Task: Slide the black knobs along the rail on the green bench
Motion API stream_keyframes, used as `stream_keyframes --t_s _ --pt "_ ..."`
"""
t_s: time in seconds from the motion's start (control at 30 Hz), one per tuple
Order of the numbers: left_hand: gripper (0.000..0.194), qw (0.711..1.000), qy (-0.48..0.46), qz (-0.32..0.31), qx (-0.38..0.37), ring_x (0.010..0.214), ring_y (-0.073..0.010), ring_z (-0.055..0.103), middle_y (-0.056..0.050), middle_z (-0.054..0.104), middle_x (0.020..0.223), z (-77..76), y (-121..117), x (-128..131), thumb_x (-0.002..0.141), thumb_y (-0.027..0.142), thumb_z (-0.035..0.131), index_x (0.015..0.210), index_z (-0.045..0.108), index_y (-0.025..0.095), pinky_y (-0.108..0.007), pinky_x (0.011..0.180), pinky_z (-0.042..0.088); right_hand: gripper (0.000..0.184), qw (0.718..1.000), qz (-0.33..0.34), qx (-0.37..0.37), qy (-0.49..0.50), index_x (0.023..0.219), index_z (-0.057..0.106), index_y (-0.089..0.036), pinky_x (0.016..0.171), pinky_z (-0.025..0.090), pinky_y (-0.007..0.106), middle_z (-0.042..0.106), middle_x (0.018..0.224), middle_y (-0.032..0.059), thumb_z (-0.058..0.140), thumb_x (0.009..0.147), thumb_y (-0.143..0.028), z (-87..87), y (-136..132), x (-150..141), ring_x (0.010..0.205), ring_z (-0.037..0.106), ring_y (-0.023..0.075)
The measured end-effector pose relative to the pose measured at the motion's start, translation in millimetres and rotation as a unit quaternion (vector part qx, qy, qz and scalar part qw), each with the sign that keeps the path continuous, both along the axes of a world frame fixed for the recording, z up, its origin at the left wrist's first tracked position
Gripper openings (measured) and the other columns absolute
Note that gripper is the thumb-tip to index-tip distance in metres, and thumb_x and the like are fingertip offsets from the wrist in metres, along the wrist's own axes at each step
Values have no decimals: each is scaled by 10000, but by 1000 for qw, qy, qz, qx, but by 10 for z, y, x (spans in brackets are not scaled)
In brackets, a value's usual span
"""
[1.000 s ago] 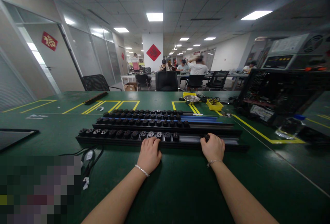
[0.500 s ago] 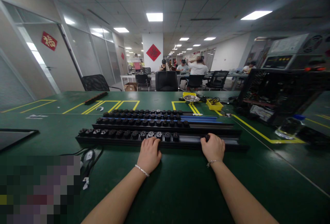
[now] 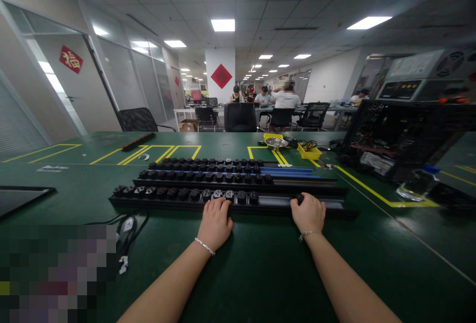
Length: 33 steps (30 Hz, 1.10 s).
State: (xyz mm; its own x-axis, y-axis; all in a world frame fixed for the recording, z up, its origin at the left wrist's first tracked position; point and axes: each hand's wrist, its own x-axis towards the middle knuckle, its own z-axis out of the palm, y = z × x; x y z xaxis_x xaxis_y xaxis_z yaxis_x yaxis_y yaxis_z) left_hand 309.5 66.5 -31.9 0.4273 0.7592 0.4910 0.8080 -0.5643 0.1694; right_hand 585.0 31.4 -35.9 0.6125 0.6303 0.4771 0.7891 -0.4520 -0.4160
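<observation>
Fingers of the left hand (image 3: pixel 216 223) are curling against the front edge of the nearest black rail (image 3: pixel 273 201), just in front of its socket modules (image 3: pixel 195 194); whether they are gripping it or only pressing, one cannot tell. The right hand (image 3: pixel 310 212) is closing thumb and fingertips on a small black piece (image 3: pixel 299 198) over the bare right-hand part of the same rail, well apart from the last module in the row. That rail is lying crosswise on the green surface (image 3: pixel 267 268), its modules filling the left and middle stretch, some of them showing pale faces.

Behind it, a second black rail (image 3: pixel 305 183) and a blue rail (image 3: pixel 288 171) are lying roughly parallel, each carrying its own row of black modules toward the left. Farther back, a metal bowl (image 3: pixel 276 142) is sitting near a yellow tray (image 3: pixel 309 152) that is holding dark cords. An opened computer case (image 3: pixel 375 162) is standing at the right, with a clear container (image 3: pixel 417 184) just beside it. Black cables (image 3: pixel 134 234) are lying in front of the nearest rail, left of the left hand. Beyond the surface, several people are working around a white table (image 3: pixel 178 111).
</observation>
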Motion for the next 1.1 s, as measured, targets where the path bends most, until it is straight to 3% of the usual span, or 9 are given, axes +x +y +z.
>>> stream_keyframes --t_s 1.1 --pt "400 1000 0 -4 8 1085 -238 463 -78 539 1127 -11 6 -10 734 176 488 1133 523 185 -435 1037 289 350 1000 -25 -1 6 981 595 -99 983 243 435 624 975 148 422 753 -300 26 -20 37 978 514 266"
